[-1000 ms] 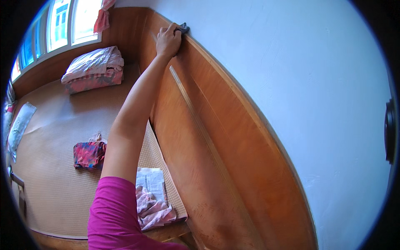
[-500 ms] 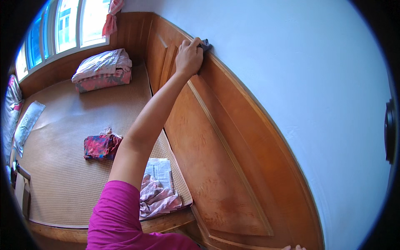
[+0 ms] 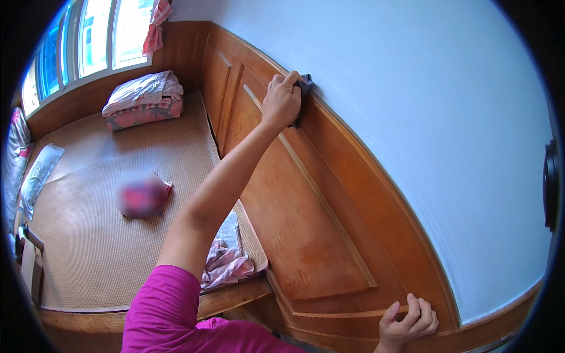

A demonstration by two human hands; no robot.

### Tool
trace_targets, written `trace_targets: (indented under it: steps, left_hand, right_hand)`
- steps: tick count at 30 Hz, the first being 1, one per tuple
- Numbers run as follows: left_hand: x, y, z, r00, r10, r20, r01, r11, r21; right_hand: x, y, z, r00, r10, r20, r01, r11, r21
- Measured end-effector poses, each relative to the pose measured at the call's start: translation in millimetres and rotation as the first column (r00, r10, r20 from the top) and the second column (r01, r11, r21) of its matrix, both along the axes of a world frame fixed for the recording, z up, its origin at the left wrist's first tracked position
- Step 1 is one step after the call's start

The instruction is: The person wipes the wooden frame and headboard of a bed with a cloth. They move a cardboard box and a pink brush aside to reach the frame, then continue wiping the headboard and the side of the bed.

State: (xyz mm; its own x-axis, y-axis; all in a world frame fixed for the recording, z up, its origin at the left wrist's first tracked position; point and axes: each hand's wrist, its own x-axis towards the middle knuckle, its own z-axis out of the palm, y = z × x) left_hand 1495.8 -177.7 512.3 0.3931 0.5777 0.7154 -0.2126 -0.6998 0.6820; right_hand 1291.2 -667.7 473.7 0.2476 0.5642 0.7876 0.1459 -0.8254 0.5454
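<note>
My left arm, in a magenta sleeve, reaches forward along the wood-panelled wall [image 3: 303,235]. At the panelling's top ledge, my left hand [image 3: 281,101] grips a dark cloth [image 3: 305,85], pressed against the edge where wood meets the pale wall; part of the cloth hangs below the fingers. Low on the right, my right hand [image 3: 409,320] rests by the lower panelling with fingers bent and spread apart, holding nothing visible.
To the left is a bed with a woven mat [image 3: 88,253] and a wooden front edge. On it lie folded bedding [image 3: 144,100], a pillow [image 3: 41,176], a blurred red item [image 3: 142,197], a newspaper [image 3: 229,232] and a crumpled pink cloth [image 3: 226,265]. Windows [image 3: 94,35] stand beyond.
My left hand has slid the dark cloth slightly nearer along the ledge. My right hand, barely showing before at the lower edge, has come up into view.
</note>
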Motion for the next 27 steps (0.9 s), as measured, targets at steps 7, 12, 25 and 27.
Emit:
trace_targets:
  steps: [7, 12, 25, 27]
  left_hand:
    - [-36, -62, 6, 0.995, -0.103, -0.005, 0.103, 0.994, -0.032]
    - [-64, -102, 12, 0.985, -0.162, -0.057, 0.161, 0.987, -0.020]
    - [-157, -275, 10, 0.936, -0.349, 0.044, 0.333, 0.921, 0.202]
    - [-166, -293, 11, 0.936, -0.347, 0.059, 0.324, 0.914, 0.244]
  right_hand:
    - [-3, -3, 1, 0.998, 0.066, -0.022, -0.065, 0.997, 0.047]
    - [-2, -3, -2, 0.991, 0.133, -0.026, -0.131, 0.988, 0.084]
    - [-30, -18, -5, 0.819, 0.573, -0.012, -0.545, 0.785, 0.294]
    - [-50, -14, -6, 0.792, 0.611, -0.006, -0.584, 0.760, 0.285]
